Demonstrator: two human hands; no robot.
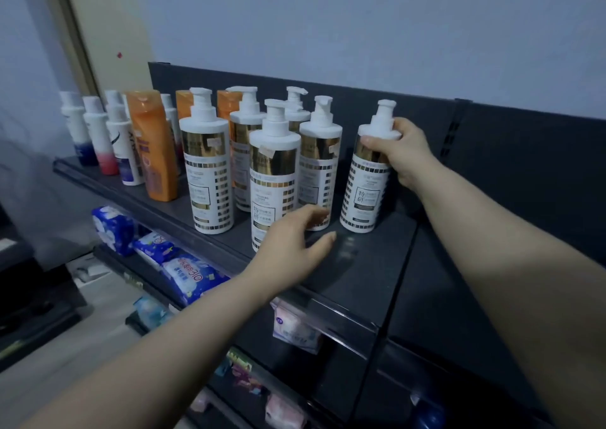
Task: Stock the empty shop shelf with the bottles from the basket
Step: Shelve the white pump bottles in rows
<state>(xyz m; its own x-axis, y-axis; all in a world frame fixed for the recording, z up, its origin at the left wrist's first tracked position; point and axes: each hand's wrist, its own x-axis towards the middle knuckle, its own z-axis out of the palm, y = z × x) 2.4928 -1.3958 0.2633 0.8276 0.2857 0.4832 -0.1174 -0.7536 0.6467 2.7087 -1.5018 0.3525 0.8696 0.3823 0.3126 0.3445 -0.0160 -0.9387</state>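
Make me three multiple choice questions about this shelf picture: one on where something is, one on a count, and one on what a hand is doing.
1. Where on the top shelf does the pump bottle gripped by the right hand stand?
A. At the left end of the pump bottles
B. At the right end of them
C. On the floor

2. How many white-and-gold pump bottles are in view?
A. Four
B. Six
C. Nine

3. The left hand is:
A. open, holding nothing
B. gripping a pump head
C. carrying a basket

Answers:
1 B: no pump bottle stands to its right.
2 B: six pump heads can be counted.
3 A: its fingers lie loose and are curled round nothing.
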